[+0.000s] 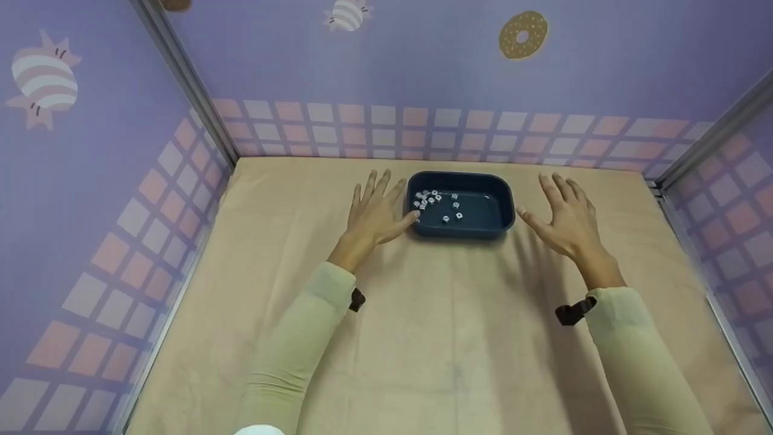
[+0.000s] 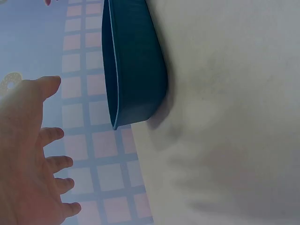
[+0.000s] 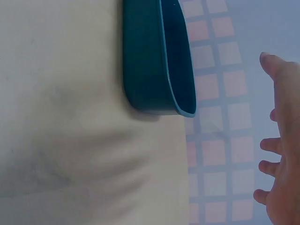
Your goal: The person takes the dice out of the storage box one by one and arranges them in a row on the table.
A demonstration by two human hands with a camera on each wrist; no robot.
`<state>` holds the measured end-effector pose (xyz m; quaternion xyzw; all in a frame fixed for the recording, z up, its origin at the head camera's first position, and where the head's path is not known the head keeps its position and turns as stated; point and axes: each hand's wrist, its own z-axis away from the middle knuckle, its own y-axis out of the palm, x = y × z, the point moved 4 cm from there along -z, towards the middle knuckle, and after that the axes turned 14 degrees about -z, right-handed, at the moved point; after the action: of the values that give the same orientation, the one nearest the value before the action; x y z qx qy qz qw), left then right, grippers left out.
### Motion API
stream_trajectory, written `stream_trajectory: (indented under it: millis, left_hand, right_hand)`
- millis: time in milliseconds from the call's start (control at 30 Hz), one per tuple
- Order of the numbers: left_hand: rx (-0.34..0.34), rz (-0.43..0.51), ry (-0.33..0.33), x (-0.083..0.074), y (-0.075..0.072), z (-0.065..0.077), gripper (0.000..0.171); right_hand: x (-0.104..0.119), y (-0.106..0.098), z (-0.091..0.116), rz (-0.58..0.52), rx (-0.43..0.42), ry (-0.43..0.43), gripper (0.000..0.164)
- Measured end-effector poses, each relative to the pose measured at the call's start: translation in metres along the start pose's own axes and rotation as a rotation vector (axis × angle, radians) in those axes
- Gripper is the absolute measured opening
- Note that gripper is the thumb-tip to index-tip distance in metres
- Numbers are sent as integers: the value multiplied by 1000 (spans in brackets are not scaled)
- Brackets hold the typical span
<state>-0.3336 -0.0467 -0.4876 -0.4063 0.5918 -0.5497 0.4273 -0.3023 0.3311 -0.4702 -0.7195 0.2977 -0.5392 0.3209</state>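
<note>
A dark blue rectangular tub (image 1: 462, 232) with rounded corners stands on the cloth-covered table, well forward in the head view. Several small white dice (image 1: 431, 200) lie inside it, most of them bunched at its left end. My left hand (image 1: 375, 214) hovers at the tub's left side with fingers spread, its thumb overlapping the rim in the head view. On the other side, my right hand (image 1: 567, 220) is held off the right end, fingers spread and holding nothing. Both wrist views show a gap between the hand and the tub wall (image 2: 140, 61).
A pale cloth (image 1: 410, 338) covers the table. Purple panels with a checked band (image 1: 368, 130) rise at the back, left and right, joined by metal corner posts (image 1: 193, 84). Dark wrist-worn devices (image 1: 574, 311) sit at both cuffs.
</note>
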Motion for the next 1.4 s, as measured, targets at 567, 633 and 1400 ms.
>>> stream_trajectory:
  millis: [567, 633, 1400]
  left_hand:
    - [-107, 747, -243, -7, 58, -20, 74]
    - [-109, 879, -295, -10, 66, -22, 72]
    - [-17, 1073, -314, -20, 87, -16, 50]
  right_hand:
    - [-26, 49, 7, -882, -39, 289, 75]
    - [-22, 58, 9, -1012, -45, 352, 71]
    - [-29, 97, 11, -1178, -80, 493, 52]
